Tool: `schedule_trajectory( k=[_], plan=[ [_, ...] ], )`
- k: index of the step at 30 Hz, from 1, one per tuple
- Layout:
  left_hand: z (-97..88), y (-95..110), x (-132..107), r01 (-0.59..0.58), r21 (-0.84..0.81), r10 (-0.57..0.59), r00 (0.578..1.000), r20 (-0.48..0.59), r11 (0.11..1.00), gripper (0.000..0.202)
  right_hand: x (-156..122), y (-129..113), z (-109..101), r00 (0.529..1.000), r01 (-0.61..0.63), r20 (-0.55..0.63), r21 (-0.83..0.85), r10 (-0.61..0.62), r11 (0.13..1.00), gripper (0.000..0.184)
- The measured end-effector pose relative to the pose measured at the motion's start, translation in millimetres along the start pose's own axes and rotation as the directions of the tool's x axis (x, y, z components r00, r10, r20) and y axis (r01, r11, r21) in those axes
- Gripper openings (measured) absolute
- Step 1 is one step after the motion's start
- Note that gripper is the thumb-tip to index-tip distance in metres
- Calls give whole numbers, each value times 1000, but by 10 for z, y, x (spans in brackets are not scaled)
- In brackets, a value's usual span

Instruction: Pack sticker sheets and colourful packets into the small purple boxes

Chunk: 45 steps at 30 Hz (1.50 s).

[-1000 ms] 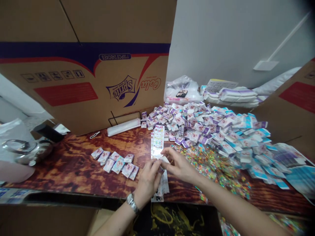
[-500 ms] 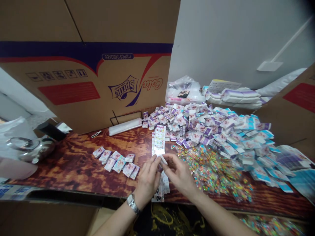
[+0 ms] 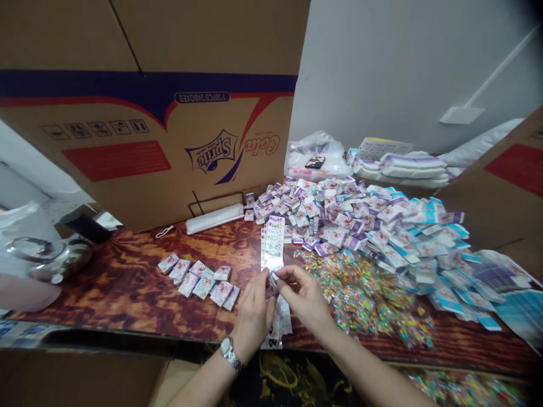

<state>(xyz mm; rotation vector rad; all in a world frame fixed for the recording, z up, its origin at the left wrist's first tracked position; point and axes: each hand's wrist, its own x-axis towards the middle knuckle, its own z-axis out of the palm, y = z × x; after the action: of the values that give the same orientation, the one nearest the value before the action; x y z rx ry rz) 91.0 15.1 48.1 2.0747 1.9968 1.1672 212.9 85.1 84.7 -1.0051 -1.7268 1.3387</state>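
Our left hand (image 3: 253,312) and right hand (image 3: 302,294) pinch a small shiny packet (image 3: 271,286) between their fingertips, held above the table (image 3: 139,282), just below a long sticker strip (image 3: 274,243).

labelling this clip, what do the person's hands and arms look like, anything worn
The left hand and right hand are ungloved, and neither forearm shows a sleeve. A silver link-bracelet watch sits on the left wrist; the right wrist shows nothing.
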Motion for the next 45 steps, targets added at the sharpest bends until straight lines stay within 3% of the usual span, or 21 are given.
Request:
schedule_trajectory(
  k=[3, 7, 12, 23, 26, 34, 38, 45],
  plan=[
    [-7, 16, 10, -14, 12, 14, 1000, -12, 1000, 53, -6, 12, 15, 1000, 5, -27, -29, -6, 1000, 12],
    [-9, 21, 2, -20, 5, 20, 1000, -8, 1000, 53, -4, 13, 4, 999, -15, -38, -28, 14, 999, 26],
    [3, 2, -29, -15, 15, 15, 1000, 0, 1000, 56, 20, 6, -53, 995, 51, 89, -107, -42, 993, 15],
    [46, -22, -38, -74, 115, 81, 995, -58, 991, 57, 52, -32, -63, 993, 87, 93, -184, -71, 979, 17],
    [47, -18, -21, -100, 172, 113, 992, -64, 980, 58, 18, -45, -45, 993, 110, 53, -162, -103, 981, 16],
    [42, 1, -20, -91, 289, 101, 995, -21, 953, 64, -162, 39, 24, 960, 233, -81, -295, -267, 927, 25],
    [47, 24, -34, -74, 318, 76, 997, 9, 945, 64, -195, 83, 70, 924, 307, -104, -369, -367, 877, 26],
    [37, 32, -35, -93, 369, 84, 996, 39, 925, 64, -202, 74, 90, 930, 288, -109, -379, -352, 879, 24]
  ],
)
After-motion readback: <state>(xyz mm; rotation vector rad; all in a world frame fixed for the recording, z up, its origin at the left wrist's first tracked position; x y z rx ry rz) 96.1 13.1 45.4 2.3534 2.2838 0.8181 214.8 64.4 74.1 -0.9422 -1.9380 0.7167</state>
